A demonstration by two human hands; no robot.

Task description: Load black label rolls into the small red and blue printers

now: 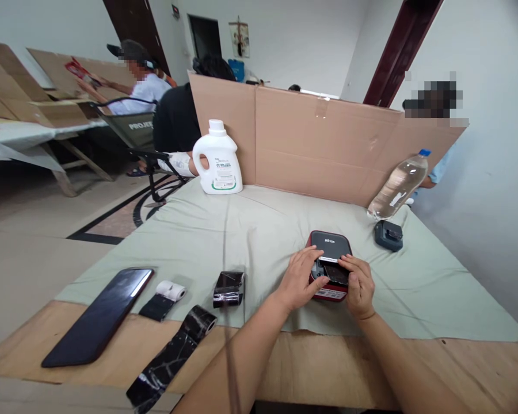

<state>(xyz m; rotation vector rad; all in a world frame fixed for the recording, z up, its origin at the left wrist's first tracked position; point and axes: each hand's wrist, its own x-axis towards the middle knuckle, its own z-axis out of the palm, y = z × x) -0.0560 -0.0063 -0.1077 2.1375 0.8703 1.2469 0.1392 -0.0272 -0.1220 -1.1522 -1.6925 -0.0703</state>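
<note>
So you're working with both hands on the red-and-black device, which is sitting on the pale green cloth right of centre. Your left hand is spreading along its left side — fingers resting on top, thumb standing apart from them near the front opening. Your right hand is curling against the right side, just by the dark glossy piece showing in that opening; can't tell if those fingers are actually pinching it. Over to your left, a shiny black roll is sitting nearest, and a marbled black roll is trailing its strip past the table edge. The clear bottle is leaning against the cardboard — tilted, blue cap up.
</note>
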